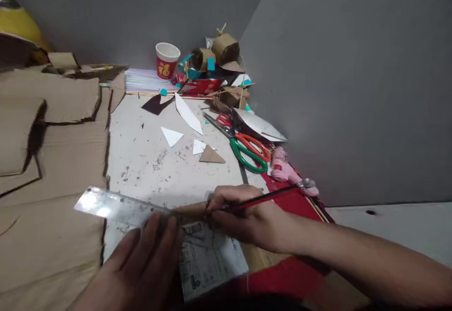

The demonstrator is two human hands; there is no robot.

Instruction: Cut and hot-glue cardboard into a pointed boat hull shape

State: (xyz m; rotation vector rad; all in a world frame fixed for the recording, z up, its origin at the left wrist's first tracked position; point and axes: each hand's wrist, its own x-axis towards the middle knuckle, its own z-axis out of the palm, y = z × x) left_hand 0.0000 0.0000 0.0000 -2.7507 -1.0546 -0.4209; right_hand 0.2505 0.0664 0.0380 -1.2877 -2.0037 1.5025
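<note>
My left hand point(141, 259) bears down on a clear ruler point(106, 207), fingers bent and close together on its right part; the thumb is hidden. Under the ruler's right end lies a strip of brown cardboard point(190, 211). A white printed label point(212, 259) with a barcode shows just below it. In my right hand point(250, 214) a thin dark pencil point(271, 195) with a red stripe is pinched, its back end pointing right. The pencil's tip is hidden by the fingers, near the cardboard.
Large cardboard sheets point(74, 160) cover the left side. Green-and-orange-handled scissors point(249, 153) and a pink glue gun point(282, 167) lie at right. White paper scraps point(172, 135) and a cardboard triangle point(212, 155) are ahead. Behind stand a red paper cup point(165, 63) and cardboard models point(224, 49) by grey walls.
</note>
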